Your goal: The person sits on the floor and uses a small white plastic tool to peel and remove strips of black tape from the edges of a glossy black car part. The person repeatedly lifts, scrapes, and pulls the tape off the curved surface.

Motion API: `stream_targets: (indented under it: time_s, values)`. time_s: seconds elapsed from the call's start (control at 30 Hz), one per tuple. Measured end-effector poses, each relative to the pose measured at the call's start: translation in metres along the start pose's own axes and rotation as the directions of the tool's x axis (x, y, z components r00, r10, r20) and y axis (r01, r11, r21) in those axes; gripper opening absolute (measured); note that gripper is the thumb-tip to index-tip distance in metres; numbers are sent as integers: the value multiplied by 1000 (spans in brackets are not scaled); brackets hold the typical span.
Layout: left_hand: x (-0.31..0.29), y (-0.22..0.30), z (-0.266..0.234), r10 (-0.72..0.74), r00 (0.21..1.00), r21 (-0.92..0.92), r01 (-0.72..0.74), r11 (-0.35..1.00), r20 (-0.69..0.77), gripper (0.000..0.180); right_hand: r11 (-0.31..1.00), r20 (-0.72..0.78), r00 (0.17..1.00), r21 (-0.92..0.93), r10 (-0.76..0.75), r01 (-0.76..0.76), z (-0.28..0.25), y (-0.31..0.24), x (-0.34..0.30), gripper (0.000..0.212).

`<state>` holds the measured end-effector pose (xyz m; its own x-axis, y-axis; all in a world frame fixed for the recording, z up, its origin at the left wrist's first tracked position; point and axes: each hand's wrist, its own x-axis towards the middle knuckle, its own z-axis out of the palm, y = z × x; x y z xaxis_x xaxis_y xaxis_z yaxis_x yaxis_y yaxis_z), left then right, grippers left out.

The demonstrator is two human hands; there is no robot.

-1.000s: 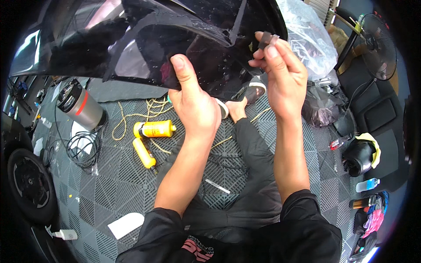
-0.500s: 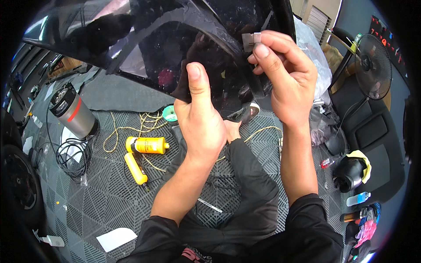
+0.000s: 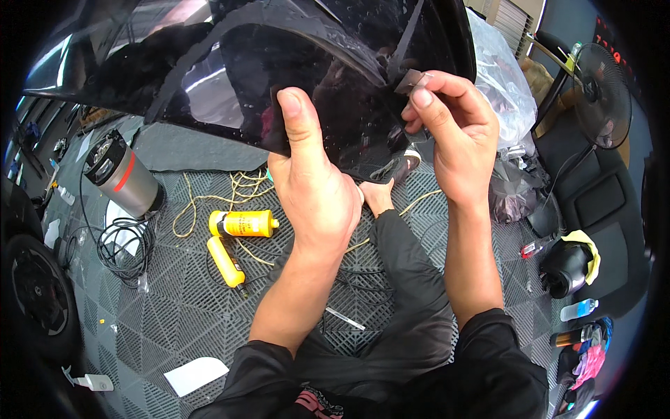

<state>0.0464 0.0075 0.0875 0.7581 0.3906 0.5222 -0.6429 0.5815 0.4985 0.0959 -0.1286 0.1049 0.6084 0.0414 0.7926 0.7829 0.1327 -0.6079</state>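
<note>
A large glossy black curved panel (image 3: 230,84), with dull grey streaks and specks on its surface, fills the top of the view. My left hand (image 3: 310,188) grips its lower edge, thumb raised along the front face; the fingers are hidden behind it. My right hand (image 3: 464,133) pinches a small flat metal blade (image 3: 410,81) between thumb and fingertips. The blade is tilted and sits in front of the panel's right part, near a raised crease. Whether its edge touches the surface I cannot tell.
Yellow bottles (image 3: 244,223) lie on the grey tiled floor (image 3: 181,307) beside a tangled cord (image 3: 192,202). At left stand a metal canister (image 3: 129,178) and a wheel (image 3: 42,286). A fan (image 3: 600,98), black chair (image 3: 593,202) and plastic sheeting (image 3: 506,91) are at right.
My right hand has come slightly lower, and the blade in it has turned to a slant. The panel and my left hand appear slightly further left as the whole view shifts.
</note>
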Motion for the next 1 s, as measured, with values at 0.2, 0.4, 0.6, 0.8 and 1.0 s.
stream_targets:
  time_s: [0.2,0.4,0.6,0.8,1.0]
  values:
    - [2,-3,-1,13,1000,-49,-12,999,23,63,997,20,1000,-69,-23,24,-3,-2,8,19]
    - [3,-4,0,45,999,-54,-43,998,25,62,978,124,980,-121,-155,170,-6,-7,23,17]
    - [-1,-1,2,-34,998,-38,32,999,-44,65,969,179,969,-151,-169,196,-5,-12,31,16]
    - [2,-5,1,11,995,-17,-13,1000,-100,67,957,252,948,-163,-194,239,-8,-11,38,18]
    - [1,-5,0,1,997,-41,-4,999,-83,66,965,261,950,-149,-172,216,-9,-11,39,18]
